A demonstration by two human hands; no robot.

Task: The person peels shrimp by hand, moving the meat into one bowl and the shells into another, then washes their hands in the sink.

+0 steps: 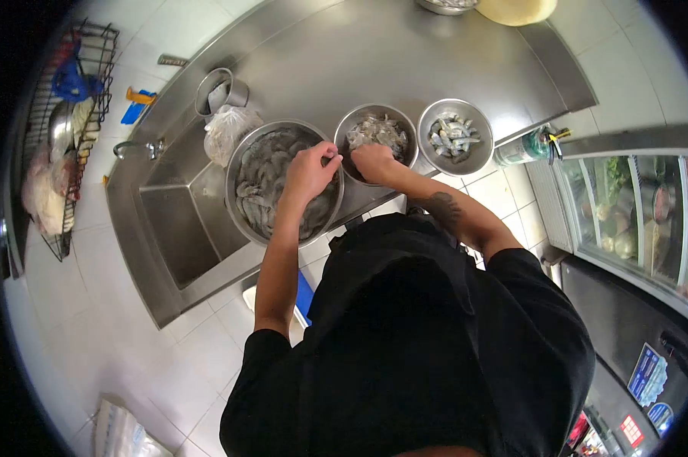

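Note:
My left hand is over the right side of a large steel bowl full of grey raw shrimp. Its thumb and fingers are pinched together near the rim; anything between them is too small to make out. My right hand reaches over the near edge of a middle steel bowl that holds a pile of shrimp shells. The fingers on that side are curled and point down, and what they grip is hidden. To the right, a third bowl contains several peeled shrimp.
A sink basin with a faucet lies at left. Behind the large bowl are a plastic bag and a metal container. Another bowl sits at the counter's far edge. A glass-door fridge stands at right.

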